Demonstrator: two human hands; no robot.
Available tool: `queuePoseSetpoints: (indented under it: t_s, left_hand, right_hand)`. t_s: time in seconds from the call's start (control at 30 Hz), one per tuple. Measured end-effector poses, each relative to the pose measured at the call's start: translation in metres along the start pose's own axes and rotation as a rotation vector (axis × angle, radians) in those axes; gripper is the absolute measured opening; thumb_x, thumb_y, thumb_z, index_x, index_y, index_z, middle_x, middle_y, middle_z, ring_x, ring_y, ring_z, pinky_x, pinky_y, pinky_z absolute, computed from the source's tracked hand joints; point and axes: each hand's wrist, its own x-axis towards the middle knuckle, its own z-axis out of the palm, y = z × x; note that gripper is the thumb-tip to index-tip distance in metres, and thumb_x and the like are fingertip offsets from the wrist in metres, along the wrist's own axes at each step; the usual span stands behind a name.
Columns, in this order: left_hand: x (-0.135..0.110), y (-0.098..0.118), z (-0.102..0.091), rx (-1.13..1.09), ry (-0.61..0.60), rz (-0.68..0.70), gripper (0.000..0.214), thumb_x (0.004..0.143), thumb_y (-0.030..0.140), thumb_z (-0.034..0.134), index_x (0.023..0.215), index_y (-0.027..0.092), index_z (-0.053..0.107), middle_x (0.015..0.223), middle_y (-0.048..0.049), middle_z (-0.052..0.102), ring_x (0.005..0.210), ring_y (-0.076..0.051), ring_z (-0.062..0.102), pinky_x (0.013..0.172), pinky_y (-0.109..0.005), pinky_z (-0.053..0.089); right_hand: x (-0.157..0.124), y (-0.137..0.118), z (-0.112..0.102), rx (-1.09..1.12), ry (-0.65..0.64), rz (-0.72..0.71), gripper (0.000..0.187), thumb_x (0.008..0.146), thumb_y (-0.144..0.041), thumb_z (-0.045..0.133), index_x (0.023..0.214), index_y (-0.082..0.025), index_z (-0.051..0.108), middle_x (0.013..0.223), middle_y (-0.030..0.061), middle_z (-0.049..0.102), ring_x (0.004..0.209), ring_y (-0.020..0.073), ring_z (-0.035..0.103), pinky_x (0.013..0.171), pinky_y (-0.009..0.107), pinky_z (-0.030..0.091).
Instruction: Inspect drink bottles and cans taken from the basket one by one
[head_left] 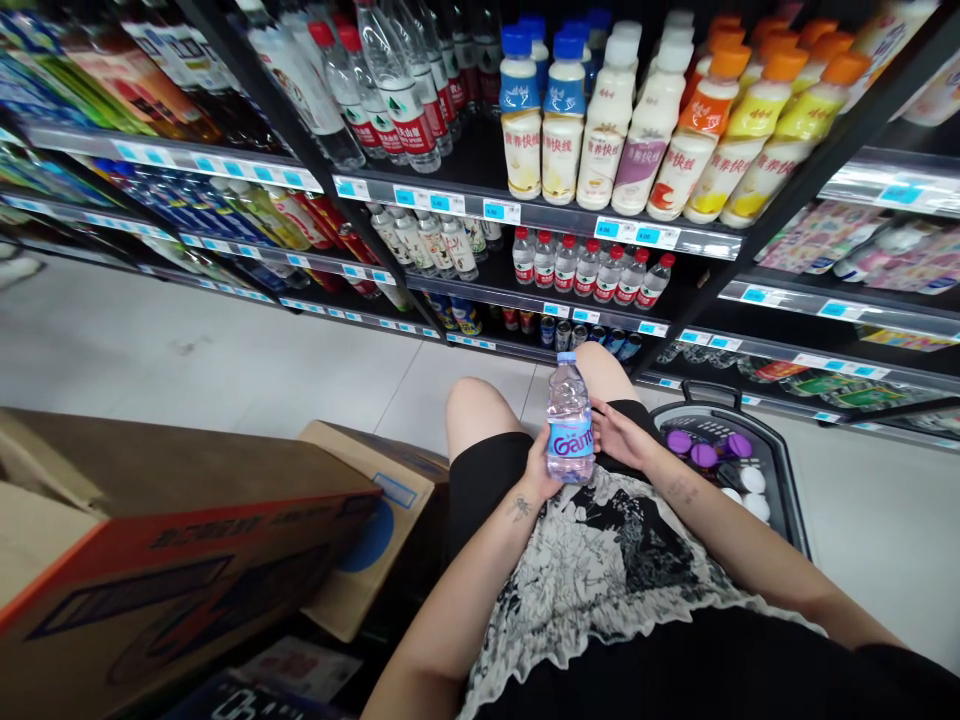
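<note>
A clear water bottle [570, 420] with a blue cap and a light blue label stands nearly upright above my lap. My left hand [541, 462] is wrapped round its lower left side. On the other side, my right hand [616, 432] is close to the bottle with its fingers stretched out; its fingertips are partly behind the bottle, so I cannot tell whether they touch it. In front of me is a shelf row of small red-capped water bottles [589, 268].
A black basket [787, 490] with purple-capped and white-capped bottles stands on the floor at my right. Cardboard boxes [187, 560] fill the left foreground. Shelves of drinks run across the front, with tall milk-drink bottles [521, 150] on an upper shelf [555, 210].
</note>
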Motion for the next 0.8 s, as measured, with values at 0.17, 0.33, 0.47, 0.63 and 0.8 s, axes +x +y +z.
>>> queuePoseSetpoints:
  t_s: [0.17, 0.33, 0.47, 0.63, 0.8]
  left_hand:
    - [-0.003, 0.001, -0.006, -0.105, -0.088, -0.021, 0.065, 0.083, 0.061, 0.058, 0.115, 0.005, 0.065, 0.101, -0.0183, 0.073, 0.089, -0.029, 0.070, 0.081, -0.043, 0.055]
    - [-0.003, 0.002, -0.008, -0.116, -0.106, -0.046, 0.069, 0.082, 0.064, 0.057, 0.116, 0.004, 0.064, 0.101, -0.0193, 0.073, 0.086, -0.029, 0.069, 0.072, -0.039, 0.056]
    - [-0.002, 0.003, -0.008, -0.122, -0.066, -0.054, 0.069, 0.086, 0.063, 0.050, 0.115, 0.003, 0.064, 0.098, -0.0191, 0.073, 0.084, -0.028, 0.069, 0.077, -0.042, 0.055]
    - [-0.002, 0.001, -0.007, -0.077, -0.060, -0.119, 0.066, 0.089, 0.061, 0.047, 0.114, 0.003, 0.065, 0.095, -0.0192, 0.073, 0.084, -0.030, 0.070, 0.080, -0.044, 0.055]
    - [0.002, -0.009, -0.001, 0.049, -0.086, -0.215, 0.067, 0.088, 0.061, 0.048, 0.113, 0.001, 0.066, 0.089, -0.0198, 0.074, 0.082, -0.031, 0.072, 0.079, -0.041, 0.054]
  right_hand:
    - [0.002, 0.000, -0.009, 0.026, -0.052, 0.017, 0.052, 0.084, -0.052, 0.071, 0.126, -0.025, 0.059, 0.125, 0.0065, 0.060, 0.089, 0.0172, 0.058, 0.070, 0.028, 0.050]
    - [0.002, 0.001, -0.014, 0.013, -0.074, 0.029, 0.055, 0.084, -0.053, 0.070, 0.130, -0.026, 0.056, 0.133, 0.0078, 0.057, 0.106, 0.0219, 0.058, 0.077, 0.032, 0.051]
    - [0.001, 0.000, -0.012, -0.013, -0.069, 0.016, 0.058, 0.082, -0.052, 0.072, 0.130, -0.026, 0.054, 0.133, 0.0093, 0.057, 0.109, 0.0225, 0.058, 0.075, 0.031, 0.052]
    - [0.000, 0.000, -0.007, -0.028, -0.115, -0.007, 0.056, 0.079, -0.050, 0.076, 0.124, -0.022, 0.056, 0.113, 0.0081, 0.066, 0.082, 0.0183, 0.062, 0.063, 0.029, 0.053]
    - [-0.002, 0.009, -0.012, -0.089, -0.110, 0.009, 0.055, 0.071, -0.051, 0.082, 0.111, -0.018, 0.061, 0.082, 0.0017, 0.068, 0.049, 0.0097, 0.051, 0.039, 0.020, 0.039]
